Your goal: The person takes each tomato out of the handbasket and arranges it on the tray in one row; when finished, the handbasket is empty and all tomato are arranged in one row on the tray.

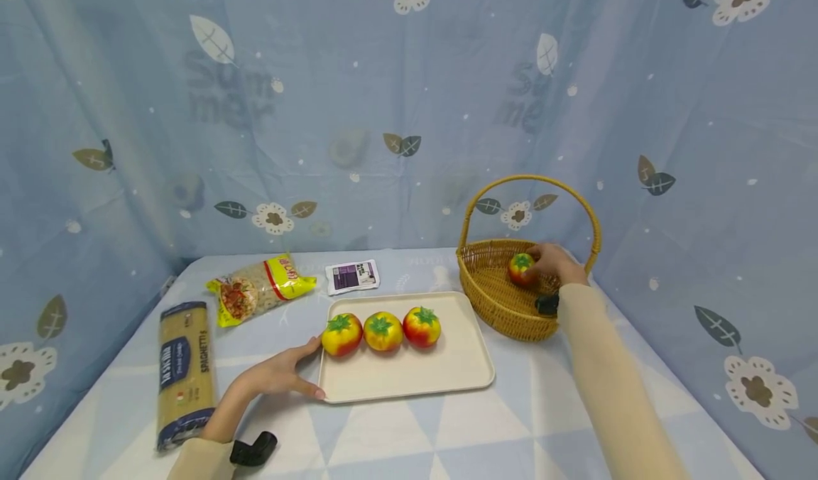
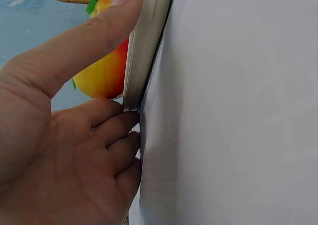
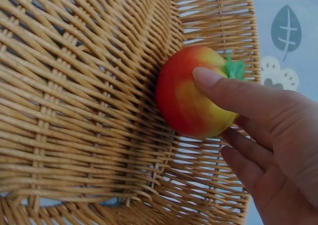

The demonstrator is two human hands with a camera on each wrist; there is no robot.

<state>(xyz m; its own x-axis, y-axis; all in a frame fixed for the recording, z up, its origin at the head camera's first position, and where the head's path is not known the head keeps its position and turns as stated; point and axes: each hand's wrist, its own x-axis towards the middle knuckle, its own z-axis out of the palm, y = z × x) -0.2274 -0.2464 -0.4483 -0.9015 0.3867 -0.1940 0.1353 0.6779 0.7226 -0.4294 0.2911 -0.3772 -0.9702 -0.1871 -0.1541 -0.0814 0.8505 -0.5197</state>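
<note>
My right hand (image 1: 554, 263) reaches into a wicker basket (image 1: 495, 308) and holds a red-and-yellow toy tomato (image 3: 191, 93) with a green leafy top. In the right wrist view, the thumb lies across its side, the other fingers are partly hidden behind it, and the woven bottom is close by. At the left edge of a cream tray (image 1: 409, 380), my left hand (image 1: 277, 375) touches the rim with thumb and fingers spread apart. Three similar tomatoes stand in a row on the tray: a left one (image 1: 341, 335), a middle one (image 1: 383, 331) and a right one (image 1: 422, 326).
A spaghetti pack (image 1: 185, 373) lies left of my left hand. Farther back are a yellow-ended food bag (image 1: 258, 288) and a small purple-and-white packet (image 1: 353, 277). The basket's tall handle (image 1: 530, 177) arches over its opening. A patterned curtain (image 1: 409, 111) hangs behind the table.
</note>
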